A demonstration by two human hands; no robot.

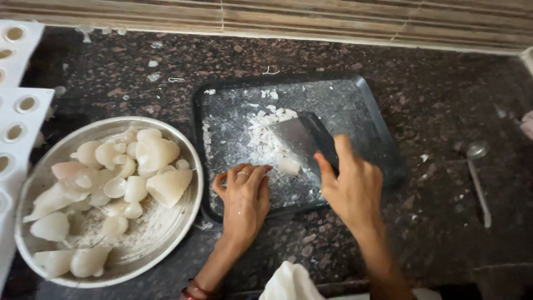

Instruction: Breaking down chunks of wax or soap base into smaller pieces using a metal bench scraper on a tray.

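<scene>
A dark rectangular tray (372, 111) lies on the granite counter, dusted with white shavings (265, 133). My right hand (352, 186) grips a flat metal scraper (297, 139), its blade resting on the tray against the pile of shavings. A small white chunk (289, 165) lies just under the blade. My left hand (246, 197) rests on the tray's near edge, fingers curled with nothing in them, a ring on one finger.
A round metal bowl (166, 236) at the left holds several pale white moulded pieces. White moulds with round holes (19, 111) line the left edge. A metal spoon (478, 178) lies at the right. Striped tiles run along the back wall. White cloth (288, 283) sits at the bottom.
</scene>
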